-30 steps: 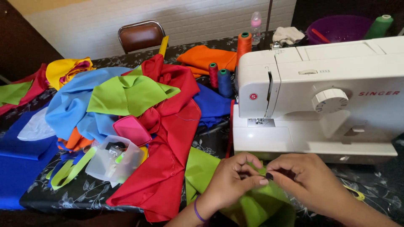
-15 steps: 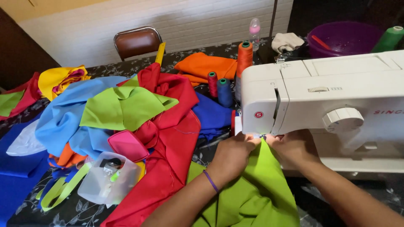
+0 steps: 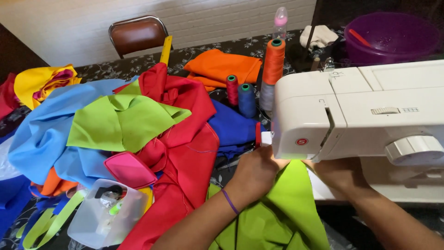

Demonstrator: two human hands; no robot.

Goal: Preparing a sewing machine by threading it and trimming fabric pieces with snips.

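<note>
The person is feeding a lime-green fabric piece (image 3: 286, 203) under the head of the white sewing machine (image 3: 356, 115). The left hand (image 3: 254, 169) is pressing flat on the cloth just left of the machine head; the right hand (image 3: 335, 173) is resting on it below the head. Doing this well probably means keeping both hands level and the edge straight. The needle, presser foot and fingertips are hiding behind the machine head, so any pinch cannot be told.
</note>
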